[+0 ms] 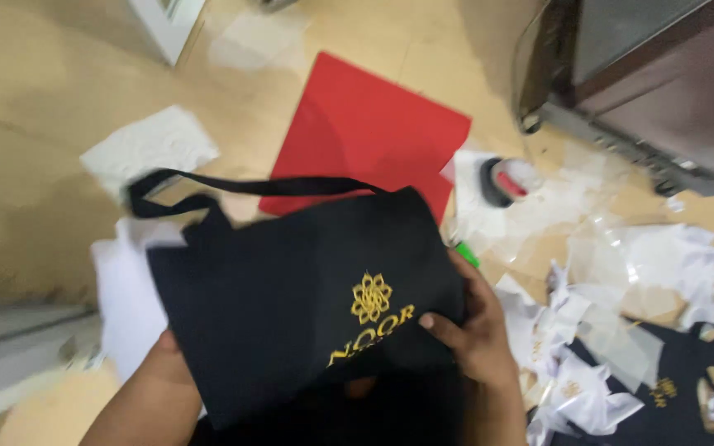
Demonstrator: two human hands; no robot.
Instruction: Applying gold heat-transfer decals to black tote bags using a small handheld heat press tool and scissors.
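Observation:
A black cloth tote bag [283, 297] with a gold emblem and gold lettering is held flat in front of me, its long black straps [233, 187] trailing up and to the left. My right hand [477, 326] grips the bag's right edge, thumb on top of the cloth. My left hand [167, 351] is under the bag's lower left corner; only the wrist and forearm show, the fingers are hidden by the cloth.
A red sheet [373, 124] lies on the tan floor beyond the bag. White paper [150, 147] is at left, crumpled white and clear wrappers [621, 264] at right. Another black tote [679, 396] lies lower right. A tape roll [502, 180] and a dark machine [654, 83] are upper right.

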